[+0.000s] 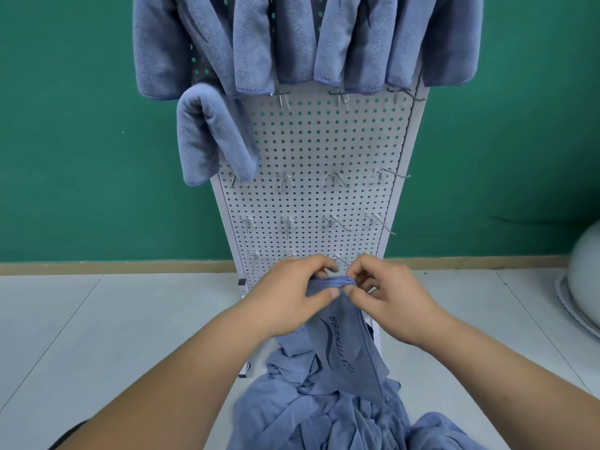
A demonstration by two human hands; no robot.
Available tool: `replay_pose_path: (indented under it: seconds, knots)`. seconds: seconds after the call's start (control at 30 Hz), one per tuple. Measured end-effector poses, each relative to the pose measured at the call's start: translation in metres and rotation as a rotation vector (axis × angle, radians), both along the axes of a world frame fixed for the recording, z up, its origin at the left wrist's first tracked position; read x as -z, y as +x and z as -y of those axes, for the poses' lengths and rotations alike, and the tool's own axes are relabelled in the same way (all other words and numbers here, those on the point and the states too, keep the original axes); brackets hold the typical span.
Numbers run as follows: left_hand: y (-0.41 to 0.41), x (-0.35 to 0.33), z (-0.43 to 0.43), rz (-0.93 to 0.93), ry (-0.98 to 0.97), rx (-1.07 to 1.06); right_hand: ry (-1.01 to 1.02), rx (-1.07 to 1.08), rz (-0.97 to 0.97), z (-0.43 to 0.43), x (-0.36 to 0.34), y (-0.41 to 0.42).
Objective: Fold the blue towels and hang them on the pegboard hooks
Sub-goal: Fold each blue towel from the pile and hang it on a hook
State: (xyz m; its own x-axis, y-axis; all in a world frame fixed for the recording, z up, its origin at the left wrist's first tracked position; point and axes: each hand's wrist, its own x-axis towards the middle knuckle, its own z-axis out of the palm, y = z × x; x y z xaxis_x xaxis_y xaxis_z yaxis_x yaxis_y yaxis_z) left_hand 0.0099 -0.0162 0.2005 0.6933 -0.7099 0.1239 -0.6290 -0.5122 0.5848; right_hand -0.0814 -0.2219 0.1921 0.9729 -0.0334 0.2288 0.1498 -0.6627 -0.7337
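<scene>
A thin blue towel printed with "YOGA FITNESS" hangs from both my hands in front of the white pegboard. My left hand and my right hand pinch its bunched top edge side by side, low before the board. The towel's lower end runs into a heap of blue towels on the floor. Several folded blue towels hang along the board's top row. One more folded towel hangs at the left of the row below.
Bare metal hooks stick out of the pegboard in several rows. The board stands against a green wall on a pale tiled floor. A pale round object sits at the right edge.
</scene>
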Motion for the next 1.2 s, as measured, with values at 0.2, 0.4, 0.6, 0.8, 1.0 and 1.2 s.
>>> replay_pose_path:
  seconds: [0.2, 0.4, 0.6, 0.8, 1.0, 1.2]
  knots:
    - [-0.003, -0.004, 0.003, 0.203, -0.059, -0.022, 0.078, -0.036, -0.023, -0.003, -0.001, 0.002]
    - [-0.010, -0.007, 0.008, 0.462, -0.050, 0.012, -0.070, -0.088, -0.103, 0.002, 0.002, 0.001]
    - [-0.003, -0.015, 0.002, 0.470, -0.205, 0.006, -0.246, -0.131, -0.218, 0.014, 0.007, 0.005]
    - [0.013, -0.024, -0.014, 0.216, -0.479, -0.190, -0.565, -0.064, -0.381, 0.036, 0.015, 0.008]
    - [0.035, -0.022, -0.029, 0.054, -0.556, -0.418, -0.502, -0.103, -0.475, 0.055, 0.012, 0.009]
    - [0.046, -0.017, -0.034, -0.080, -0.660, -0.530, -0.410, -0.001, -0.413, 0.074, 0.007, 0.008]
